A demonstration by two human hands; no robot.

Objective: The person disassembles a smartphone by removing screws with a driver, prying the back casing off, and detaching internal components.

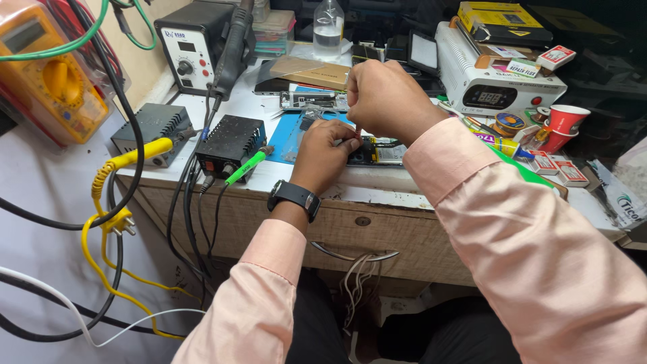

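Observation:
An opened phone (381, 152) lies on a blue mat (282, 135) on the white workbench (377, 182). My left hand (325, 156), with a black watch on the wrist, rests on the phone and pinches it at its left end. Above it my right hand (385, 98) is closed around a thin red-tipped tool (358, 132) that points straight down onto the phone. Both forearms wear pink sleeves. Much of the phone is hidden under my hands.
Two black power boxes (229, 141) with a green probe (246, 167) and a yellow probe (138, 154) sit at left. A rework station (192, 42), an orange multimeter (47, 74), a white heater unit (495, 77), a red cup (565, 121), a clear bottle (328, 27) and cables surround the mat.

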